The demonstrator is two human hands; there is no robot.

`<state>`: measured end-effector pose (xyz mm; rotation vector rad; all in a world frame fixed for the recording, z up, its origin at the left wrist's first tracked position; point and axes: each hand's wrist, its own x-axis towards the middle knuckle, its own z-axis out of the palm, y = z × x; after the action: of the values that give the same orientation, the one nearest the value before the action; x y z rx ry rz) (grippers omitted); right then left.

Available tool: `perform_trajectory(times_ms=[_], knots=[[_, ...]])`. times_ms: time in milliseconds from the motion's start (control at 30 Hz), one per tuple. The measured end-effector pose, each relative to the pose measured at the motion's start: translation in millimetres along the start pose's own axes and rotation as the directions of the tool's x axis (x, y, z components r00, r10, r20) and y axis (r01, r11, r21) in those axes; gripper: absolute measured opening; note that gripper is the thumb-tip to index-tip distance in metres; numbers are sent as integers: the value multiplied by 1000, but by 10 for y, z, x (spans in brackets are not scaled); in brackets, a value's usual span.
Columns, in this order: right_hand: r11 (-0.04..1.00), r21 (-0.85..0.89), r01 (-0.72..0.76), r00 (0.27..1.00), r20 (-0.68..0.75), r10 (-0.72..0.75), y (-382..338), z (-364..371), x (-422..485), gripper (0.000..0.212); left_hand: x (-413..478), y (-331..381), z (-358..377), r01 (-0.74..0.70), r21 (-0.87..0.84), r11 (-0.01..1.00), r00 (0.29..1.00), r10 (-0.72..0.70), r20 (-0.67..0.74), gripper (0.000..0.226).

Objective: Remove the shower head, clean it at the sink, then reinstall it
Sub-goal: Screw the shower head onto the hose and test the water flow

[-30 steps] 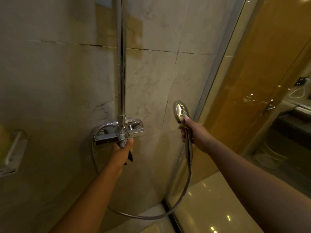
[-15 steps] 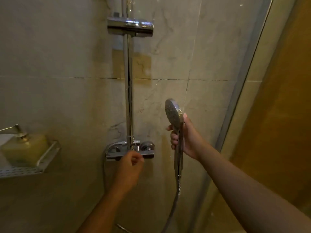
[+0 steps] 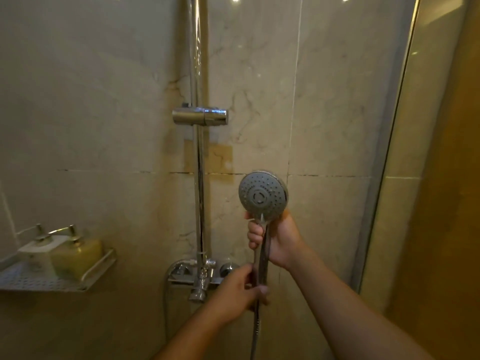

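Note:
The chrome shower head (image 3: 262,195) stands upright with its round grey spray face turned toward me. My right hand (image 3: 279,241) is wrapped around the top of its handle, just under the face. My left hand (image 3: 237,291) pinches the bottom of the handle where the metal hose (image 3: 255,331) joins it. The hose hangs down out of view. Up on the vertical chrome rail (image 3: 199,178) the holder bracket (image 3: 200,116) holds nothing. The mixer valve (image 3: 197,275) sits on the wall just left of my left hand.
A white perforated shelf (image 3: 52,283) on the left wall carries two pump bottles, one white and one yellow (image 3: 78,253). A glass shower panel with a metal frame (image 3: 384,178) closes the right side. Beige marble tiles cover the wall.
My view has tilted up. My left hand left the mixer valve and moved right onto the bottom of the handle. My right hand turned the spray face toward me.

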<state>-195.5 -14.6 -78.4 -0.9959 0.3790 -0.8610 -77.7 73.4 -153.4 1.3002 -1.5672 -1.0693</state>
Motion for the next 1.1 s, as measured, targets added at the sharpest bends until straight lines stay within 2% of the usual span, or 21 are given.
perform_trajectory(times_ms=[100, 167, 233, 333, 400, 467, 567, 800, 1033, 1100], knots=[[998, 2, 66, 995, -79, -66, -65, 125, 35, 65, 56, 135, -119, -38, -66, 997, 999, 35, -40, 20], [986, -125, 107, 982, -140, -124, -74, 174, 39, 66, 94, 246, -238, -85, -57, 995, 993, 81, -83, 18], [932, -340, 126, 956, -210, -206, -113, 253, 24, 55, 112, 373, -378, -129, -29, 991, 985, 125, -116, 18], [739, -657, 149, 937, -144, -318, -309, 425, 8, 28, 149, 576, -587, -192, -5, 981, 975, 190, -115, 20], [556, -818, 150, 941, -54, -334, -488, 547, 20, 24, 199, 712, -703, -226, 2, 974, 970, 226, -92, 23], [383, -915, 127, 941, -11, -339, -670, 682, 38, 22, 259, 848, -793, -243, 9, 970, 966, 243, -86, 28], [247, -962, 112, 928, 12, -372, -952, 875, 93, 14, 360, 1065, -889, -282, 32, 959, 954, 284, -95, 25], [164, -971, 173, 856, 66, -513, -1627, 1296, 361, 11, 652, 1736, -1217, -363, 127, 923, 916, 379, -135, 23], [135, -961, 243, 762, 103, -639, -2150, 1612, 701, 21, 887, 1904, -1451, -292, 326, 899, 915, 362, -178, 22], [135, -953, 273, 739, 118, -663, -2264, 1681, 775, 21, 934, 1866, -1466, -292, 329, 898, 909, 367, -196, 20]])
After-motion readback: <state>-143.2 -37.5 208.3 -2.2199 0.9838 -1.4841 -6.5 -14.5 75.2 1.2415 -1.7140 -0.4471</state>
